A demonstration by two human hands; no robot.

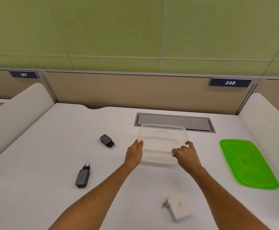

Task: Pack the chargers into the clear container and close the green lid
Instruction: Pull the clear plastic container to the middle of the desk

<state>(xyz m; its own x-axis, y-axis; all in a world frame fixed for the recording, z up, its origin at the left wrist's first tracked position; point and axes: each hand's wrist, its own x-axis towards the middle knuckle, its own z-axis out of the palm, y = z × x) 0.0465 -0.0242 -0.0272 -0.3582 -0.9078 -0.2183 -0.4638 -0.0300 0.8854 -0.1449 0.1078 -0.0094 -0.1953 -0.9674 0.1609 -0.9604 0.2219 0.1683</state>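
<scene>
Bright, even light from above fills the scene; the white desk (52, 163) looks almost flat, with faint, soft shadows under the forearms and chargers. No harsh glare. Focus is fair at centre. The green lid (250, 165) smears at its edges, motion-blurred. Wide-angle distortion bends the wall panel lines (162, 30) and partitions outward toward the frame edges.

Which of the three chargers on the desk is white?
The square charger nearest the camera, below the right hand. The small charger and the long charger on the left are both black.
</scene>
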